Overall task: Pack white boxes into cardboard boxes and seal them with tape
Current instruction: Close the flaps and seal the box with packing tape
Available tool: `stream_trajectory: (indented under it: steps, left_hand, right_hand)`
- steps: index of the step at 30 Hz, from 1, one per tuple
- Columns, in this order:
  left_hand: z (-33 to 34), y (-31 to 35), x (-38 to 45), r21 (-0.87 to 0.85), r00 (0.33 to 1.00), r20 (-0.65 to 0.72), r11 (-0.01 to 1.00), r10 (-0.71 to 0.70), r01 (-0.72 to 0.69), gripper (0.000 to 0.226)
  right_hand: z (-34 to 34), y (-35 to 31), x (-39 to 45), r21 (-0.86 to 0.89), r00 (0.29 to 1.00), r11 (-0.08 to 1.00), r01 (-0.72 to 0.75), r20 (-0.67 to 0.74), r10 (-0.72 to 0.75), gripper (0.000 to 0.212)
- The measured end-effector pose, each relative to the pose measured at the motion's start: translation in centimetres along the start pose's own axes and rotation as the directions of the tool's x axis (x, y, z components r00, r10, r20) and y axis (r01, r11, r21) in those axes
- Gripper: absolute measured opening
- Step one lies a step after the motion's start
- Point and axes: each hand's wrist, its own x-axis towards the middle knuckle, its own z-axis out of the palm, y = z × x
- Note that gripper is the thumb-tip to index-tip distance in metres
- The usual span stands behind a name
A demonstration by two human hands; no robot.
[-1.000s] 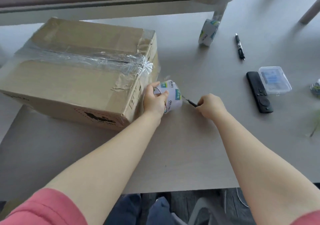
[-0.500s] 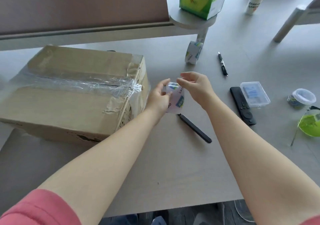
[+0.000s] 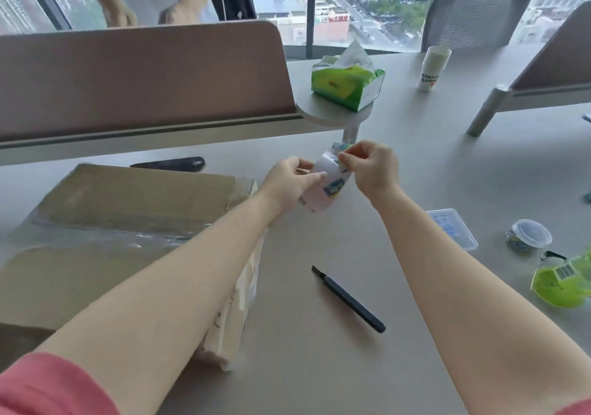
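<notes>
- Tape roll [image 3: 326,184] is held above the table [image 3: 447,165], just past centre toward 12 o'clock.
- Left hand [image 3: 289,182] is curled round the roll from 9 o'clock.
- Right hand [image 3: 371,166] is pinched on the roll's upper edge, at 1 o'clock.
- Taped cardboard box [image 3: 121,222] is set at 9 o'clock, under the left forearm.
- Black knife [image 3: 350,299] is laid at 5 o'clock, apart from both hands.

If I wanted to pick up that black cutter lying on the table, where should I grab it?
Probably grab the black cutter by its long handle, at the middle or the thick end nearer you, coming down from above. It lies flat on the table, and its thin pointed tip faces away, so keep your fingers off that end.
</notes>
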Motion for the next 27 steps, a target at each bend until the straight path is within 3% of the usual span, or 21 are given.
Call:
stream_trajectory:
  steps: [1, 5, 12, 16, 18, 27]
  left_hand:
    - [-0.4, 0.2, 0.6, 0.027, 0.999, 0.032, 1.0, 0.006, -0.007, 0.005]
    - [-1.9, 0.6, 4.2, 0.179, 0.998, 0.063, 0.984, -0.002, -0.009, 0.027]
    - [-3.2, 1.4, 11.4, 0.318, 0.999, 0.042, 0.948, -0.022, 0.007, 0.023]
    - [-3.2, -0.3, 14.6, 0.399, 0.993, -0.026, 0.91, -0.113, 0.115, 0.025]
    - [-3.3, -1.2, 15.9, 0.386, 0.984, -0.07, 0.905, -0.165, 0.179, 0.024]
    - [-2.6, -2.2, 20.2, 0.345, 0.957, 0.001, 0.898, -0.29, 0.272, 0.036]
  right_hand:
    - [0.2, -0.2, 0.7, -0.006, 1.0, 1.0, 0.003, -0.014, -0.003, 0.013]
    - [1.7, -0.5, 3.9, -0.1, 0.999, 0.995, 0.007, -0.035, -0.01, 0.012]
    - [4.2, 0.0, 10.1, -0.167, 0.996, 0.986, 0.014, -0.086, -0.029, 0.012]
    - [5.3, 0.1, 12.6, -0.151, 0.991, 0.986, 0.067, -0.107, -0.084, 0.012]
    - [5.8, -0.2, 13.6, -0.233, 0.986, 0.962, 0.146, -0.044, -0.16, 0.012]
    - [6.8, 1.2, 17.7, -0.366, 0.993, 0.926, 0.092, -0.03, -0.11, 0.014]
